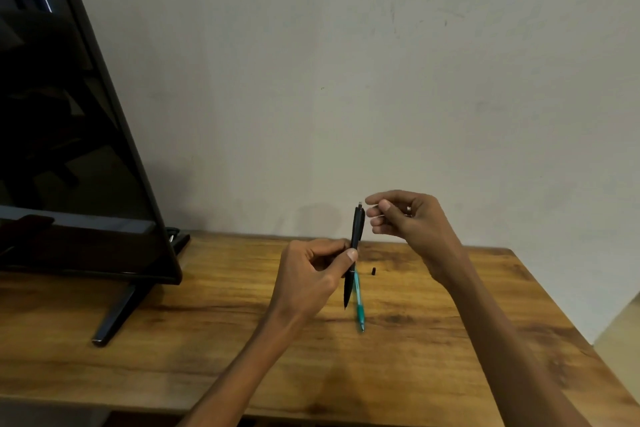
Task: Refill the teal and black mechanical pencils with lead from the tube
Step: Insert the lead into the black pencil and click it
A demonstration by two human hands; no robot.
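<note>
My left hand [311,270] grips the black mechanical pencil [354,253] at its middle and holds it nearly upright above the wooden table [207,340], tip down. The pencil's top end is bare and pale. My right hand [405,218] hovers just right of that top end, fingertips pinched on a thin pale piece [375,215] too small to identify. The teal mechanical pencil [359,308] lies on the table behind the black one, tip towards me. A small black cap [373,271] lies on the table to the right of the pencils. No lead tube is plainly visible.
A large dark monitor [69,149] stands on its foot [114,315] at the left of the table. A pale wall [346,80] runs right behind the table. The table's right edge slants down at the far right.
</note>
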